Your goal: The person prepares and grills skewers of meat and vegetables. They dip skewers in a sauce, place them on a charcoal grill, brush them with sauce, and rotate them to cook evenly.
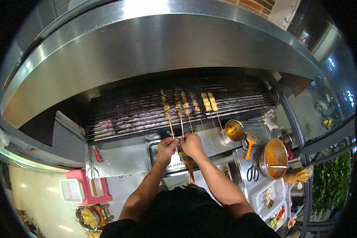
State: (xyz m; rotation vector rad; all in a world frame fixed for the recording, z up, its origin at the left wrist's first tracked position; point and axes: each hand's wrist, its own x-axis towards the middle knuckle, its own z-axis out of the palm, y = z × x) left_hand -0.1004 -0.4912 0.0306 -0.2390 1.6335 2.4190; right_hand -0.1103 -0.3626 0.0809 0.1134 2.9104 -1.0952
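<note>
My left hand [167,149] pinches the bare stick end of a meat skewer [166,110], which lies over the grill grate [131,119]. Close beside it, my right hand [192,145] has its fingers on the stick of a second meat skewer [179,110]. Both skewers carry browned chunks with bits of green. To their right lie more meat skewers [186,107] and two skewers of pale yellow cubes [209,102]. Below my hands is a metal tray [153,151], and a brush with a brown handle [190,171] rests across it.
A steel hood [154,47] overhangs the grill, where charcoal glows at left. At right are a cup of oil [234,130], an orange-handled brush [250,148], black-handled scissors [252,173] and a bowl of reddish spice [275,157]. Red-handled tongs [98,155] lie at left.
</note>
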